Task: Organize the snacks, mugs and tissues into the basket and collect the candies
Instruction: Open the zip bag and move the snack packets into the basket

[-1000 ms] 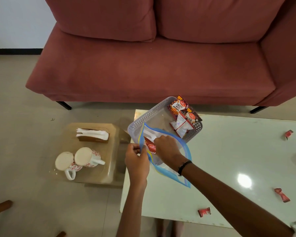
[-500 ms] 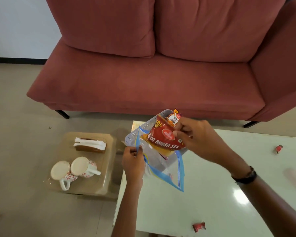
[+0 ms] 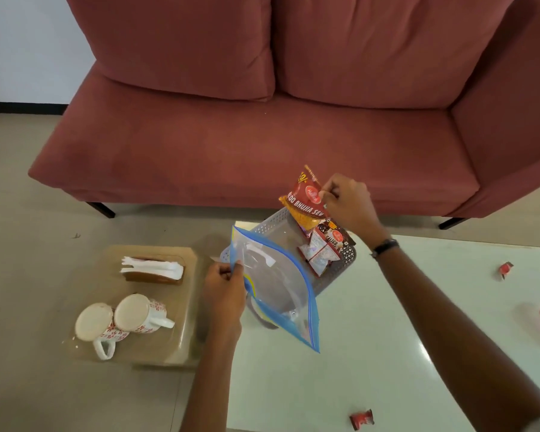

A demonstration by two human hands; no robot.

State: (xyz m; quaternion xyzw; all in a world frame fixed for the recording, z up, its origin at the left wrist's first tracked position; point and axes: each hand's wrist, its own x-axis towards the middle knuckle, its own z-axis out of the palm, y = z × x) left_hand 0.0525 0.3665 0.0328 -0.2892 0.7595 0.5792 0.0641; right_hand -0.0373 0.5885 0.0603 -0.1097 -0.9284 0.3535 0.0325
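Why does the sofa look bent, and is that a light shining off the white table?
Head view: the wide-angle lens bows the sofa outward toward the picture's edges. The glossy table shows a soft bright streak of glare and faint reflections near the right forearm. The left hand and the bag cast a dim shadow under the bag. Packet lettering stays readable, so blur is slight.

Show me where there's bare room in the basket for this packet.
The basket's left part is bare, between its far rim and the zip bag. Its right end is crowded with packets, under the right hand holding the red packet.
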